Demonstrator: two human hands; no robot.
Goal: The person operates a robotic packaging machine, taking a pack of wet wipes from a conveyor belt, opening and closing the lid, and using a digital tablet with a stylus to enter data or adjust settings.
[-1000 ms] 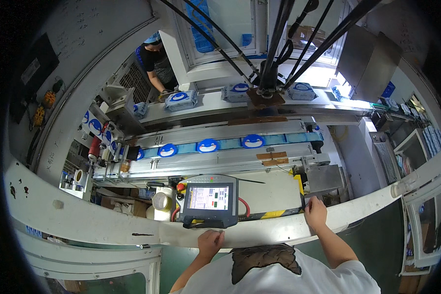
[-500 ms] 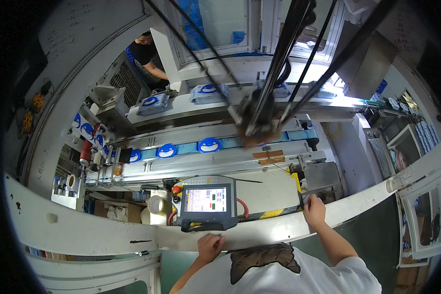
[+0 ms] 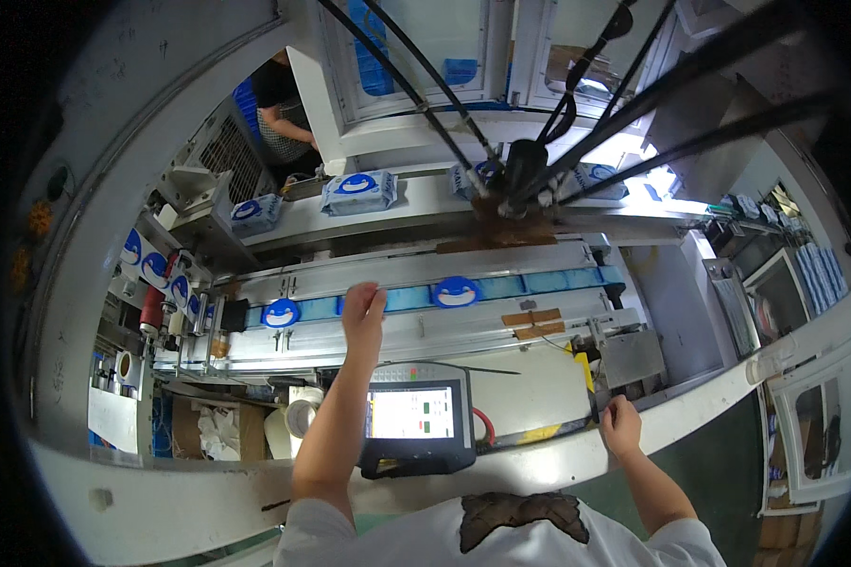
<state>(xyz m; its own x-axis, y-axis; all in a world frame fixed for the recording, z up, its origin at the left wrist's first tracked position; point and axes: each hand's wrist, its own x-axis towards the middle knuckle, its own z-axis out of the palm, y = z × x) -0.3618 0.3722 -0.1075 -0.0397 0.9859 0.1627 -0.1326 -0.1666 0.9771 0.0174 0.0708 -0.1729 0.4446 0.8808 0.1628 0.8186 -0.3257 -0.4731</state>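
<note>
My left hand [image 3: 363, 307] is stretched out over the blue conveyor belt [image 3: 407, 300], its fingers curled together. A sliver of blue shows beside it, and whatever its fingers may hold is hidden. To either side, flat blue oval labels with a white smiling face lie on the belt: one label [image 3: 281, 313] on the left, another label [image 3: 457, 292] on the right. My right hand [image 3: 621, 425] rests closed in a loose fist on the white rail [image 3: 690, 416], and I see nothing in it. Below my left forearm stands a control panel with a lit screen [image 3: 422, 413].
Black robot arms meet at a picking head [image 3: 515, 194] above the far conveyor, where blue-and-white packs [image 3: 359, 194] sit. A label web [image 3: 156, 269] runs on the left. Another person [image 3: 284, 118] stands far left. A yellow-black striped edge [image 3: 539, 433] lies near the rail.
My left hand has left the rail and reached forward over the belt. The labels have shifted right, the far packs left in view, and the picking head now hangs over the far conveyor.
</note>
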